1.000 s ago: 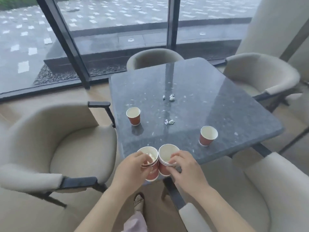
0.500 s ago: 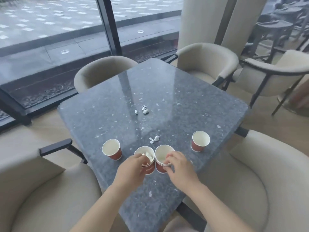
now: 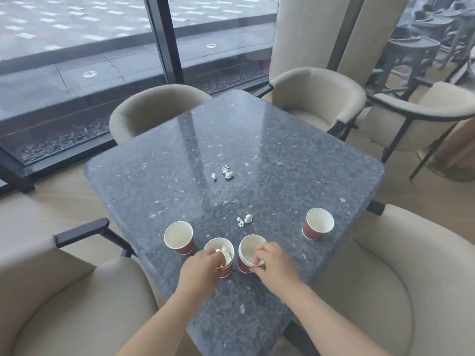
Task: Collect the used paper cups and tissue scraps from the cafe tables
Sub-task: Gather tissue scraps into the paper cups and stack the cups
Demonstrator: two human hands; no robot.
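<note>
The worktop [image 3: 257,140] is dark grey stone flecked with white. The paper cups [image 3: 317,224] are red-brown outside, white inside. The tissue scraps [image 3: 245,219] are white. The chairs [image 3: 318,88] are beige with black frames.

Five beige armchairs are present: a near-left armchair [image 3: 64,291] with a dark armrest [image 3: 82,228], a near-right armchair [image 3: 411,278], a far-left armchair [image 3: 154,109], a far-right armchair [image 3: 321,93] and a dark-framed armchair [image 3: 424,116] further right. A dark mullion [image 3: 164,39] divides the window, through which a paved terrace [image 3: 64,21] and a gravel strip [image 3: 64,140] are visible. Beige pillars [image 3: 308,29] rise at upper right, blurred dark furniture [image 3: 411,47] lies beyond them, and the floor [image 3: 64,206] is light wood.
</note>
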